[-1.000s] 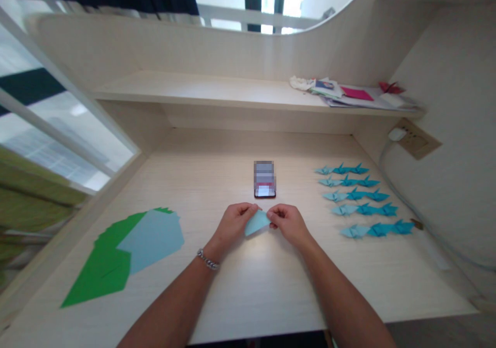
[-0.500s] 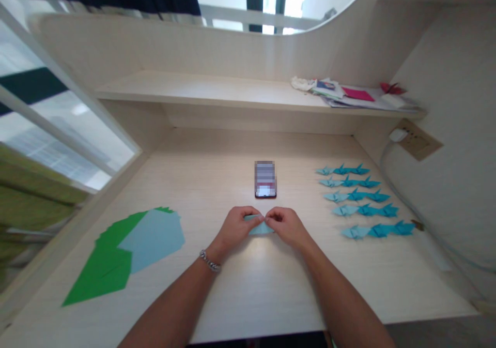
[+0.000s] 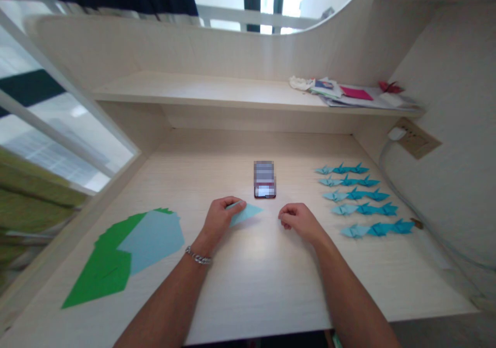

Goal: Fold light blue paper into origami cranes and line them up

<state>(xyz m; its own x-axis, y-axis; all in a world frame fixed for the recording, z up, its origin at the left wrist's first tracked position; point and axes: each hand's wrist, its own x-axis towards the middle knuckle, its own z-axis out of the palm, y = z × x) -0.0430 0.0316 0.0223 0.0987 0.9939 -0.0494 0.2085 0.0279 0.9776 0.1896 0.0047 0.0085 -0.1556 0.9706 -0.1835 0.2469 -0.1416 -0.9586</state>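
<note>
My left hand [image 3: 220,215] pinches one corner of a light blue folded paper triangle [image 3: 245,213], which lies low over the wooden desk [image 3: 251,281]. My right hand [image 3: 300,221] rests on the desk a short way to the right of the paper, its fingers curled in and holding nothing. A phone [image 3: 265,179] lies face up just beyond both hands.
Rows of folded blue paper cranes [image 3: 358,198] lie on the right of the desk. Flat green and light blue paper sheets [image 3: 127,250] lie at the left. A shelf [image 3: 217,92] above holds papers [image 3: 349,94] at its right end. A wall socket with a cable [image 3: 403,133] is at the right.
Both hands were pinching the blue paper together. My right hand has let go and moved right, while my left hand has drawn the paper left and a little farther away.
</note>
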